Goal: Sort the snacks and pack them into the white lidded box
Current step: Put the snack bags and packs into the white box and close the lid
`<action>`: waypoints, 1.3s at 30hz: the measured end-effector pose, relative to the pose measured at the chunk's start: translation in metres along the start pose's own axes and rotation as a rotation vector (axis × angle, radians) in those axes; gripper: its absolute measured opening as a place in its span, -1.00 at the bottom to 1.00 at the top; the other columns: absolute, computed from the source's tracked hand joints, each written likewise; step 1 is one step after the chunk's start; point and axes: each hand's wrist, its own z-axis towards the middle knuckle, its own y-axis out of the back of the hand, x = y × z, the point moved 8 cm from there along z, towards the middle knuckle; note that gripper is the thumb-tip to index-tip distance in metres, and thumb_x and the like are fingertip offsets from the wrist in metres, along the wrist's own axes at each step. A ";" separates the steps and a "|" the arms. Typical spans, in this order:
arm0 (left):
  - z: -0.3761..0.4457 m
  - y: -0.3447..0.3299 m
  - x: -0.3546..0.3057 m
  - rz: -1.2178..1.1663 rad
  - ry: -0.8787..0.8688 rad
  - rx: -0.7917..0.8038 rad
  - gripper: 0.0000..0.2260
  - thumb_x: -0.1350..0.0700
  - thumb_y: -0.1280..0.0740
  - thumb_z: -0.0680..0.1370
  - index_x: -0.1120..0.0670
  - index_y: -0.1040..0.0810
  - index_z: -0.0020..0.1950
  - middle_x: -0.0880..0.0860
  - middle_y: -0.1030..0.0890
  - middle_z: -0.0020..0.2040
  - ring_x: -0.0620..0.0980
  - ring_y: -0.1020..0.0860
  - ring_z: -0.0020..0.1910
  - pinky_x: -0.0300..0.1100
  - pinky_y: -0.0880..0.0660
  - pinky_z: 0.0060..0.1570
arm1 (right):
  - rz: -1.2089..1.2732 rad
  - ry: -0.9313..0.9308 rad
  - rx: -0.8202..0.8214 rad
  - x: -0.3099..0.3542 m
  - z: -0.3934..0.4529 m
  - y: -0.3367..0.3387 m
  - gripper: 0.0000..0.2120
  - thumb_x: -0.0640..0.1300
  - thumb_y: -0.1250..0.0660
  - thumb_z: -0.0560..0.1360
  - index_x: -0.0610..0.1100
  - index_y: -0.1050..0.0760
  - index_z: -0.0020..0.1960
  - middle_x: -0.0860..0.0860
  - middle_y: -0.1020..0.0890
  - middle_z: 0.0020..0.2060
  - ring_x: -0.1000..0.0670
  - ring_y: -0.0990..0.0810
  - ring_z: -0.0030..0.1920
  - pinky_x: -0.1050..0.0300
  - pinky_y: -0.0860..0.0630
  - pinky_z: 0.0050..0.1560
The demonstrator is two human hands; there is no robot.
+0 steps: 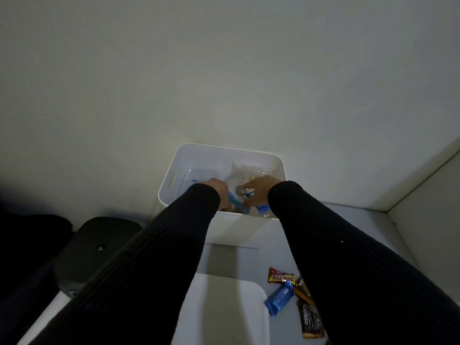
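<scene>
White plastic box point(254, 230) is sitting open against the wall point(224, 70) at the far edge of the table point(348, 220), handle cut-out on its left side. Both hands are reaching down inside it, black ribbed sleeves covering both arms. Left hand point(216, 189) is sitting low in the left-centre of the box, fingers curled down among blue wrappers point(237, 204); can't tell whether they're actually gripping anything. Right hand point(260, 189) is lying over the right-centre, fingers point(245, 186) bent and touching a small round silver-grey item point(239, 190); grip state unclear here too. Clear plastic bags with pale contents point(246, 171) are filling the far right part of the box, a clear container point(199, 174) is showing at far left. Near side of the table: white lid point(224, 310) is lying flat just in front of the box. Right of the lid, loose snacks are waiting outside the box: a red-and-yellow Beng-Beng bar point(281, 276), a blue wrapped biscuit pack point(280, 297) just below it, a dark brown chocolate wrapper point(312, 319) partly under the right sleeve. Dark rounded object point(97, 247) is sitting off the table's left edge, well apart from the box.
</scene>
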 end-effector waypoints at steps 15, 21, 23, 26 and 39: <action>-0.097 0.037 -0.121 0.015 -0.024 -0.289 -0.61 0.01 -0.36 0.50 0.24 -0.51 0.22 0.20 -0.55 0.19 0.14 -0.53 0.18 -0.12 -0.47 0.07 | -0.109 -0.026 -0.310 -0.077 -0.134 0.032 -0.67 -0.04 -0.33 0.49 -0.26 -0.54 0.12 -0.17 -0.61 0.12 -0.17 -0.56 0.14 0.14 -0.43 -0.05; -0.123 -0.029 -0.177 0.035 -0.052 -0.289 -0.65 -0.03 -0.26 0.56 0.25 -0.54 0.11 0.17 -0.56 0.15 0.15 -0.51 0.14 -0.08 -0.42 0.16 | -0.049 -0.022 -0.294 -0.142 -0.179 -0.038 -0.77 -0.05 -0.25 0.52 -0.21 -0.43 -0.18 -0.15 -0.62 -0.01 -0.08 -0.51 -0.15 0.13 -0.44 -0.18; -0.129 -0.062 -0.188 -0.027 -0.056 -0.271 -0.61 -0.05 -0.27 0.55 0.25 -0.53 0.16 0.16 -0.56 0.18 0.13 -0.51 0.15 -0.07 -0.42 0.19 | 0.008 -0.020 -0.282 -0.159 -0.189 -0.076 -0.72 0.00 -0.23 0.54 -0.23 -0.51 -0.05 -0.15 -0.60 0.10 -0.09 -0.54 -0.04 0.12 -0.47 -0.06; -0.143 -0.120 -0.194 -0.204 -0.042 -0.237 -0.48 -0.08 -0.35 0.51 0.14 -0.38 0.39 0.14 -0.43 0.33 0.11 -0.41 0.30 -0.07 -0.37 0.28 | 0.194 -0.008 -0.257 -0.178 -0.210 -0.139 -0.45 0.07 -0.31 0.49 -0.09 -0.32 0.42 -0.10 -0.38 0.40 -0.10 -0.37 0.37 0.01 -0.33 0.37; -0.103 -0.249 -0.169 0.010 -0.111 -0.118 0.15 -0.17 -0.56 0.22 -0.08 0.17 0.56 0.14 0.18 0.56 0.19 0.16 0.54 0.16 -0.03 0.48 | 0.311 -0.090 -0.289 -0.177 -0.205 -0.307 0.21 0.50 -0.36 0.10 0.24 0.30 0.50 -0.07 0.36 0.51 -0.18 0.39 0.50 -0.45 0.22 0.37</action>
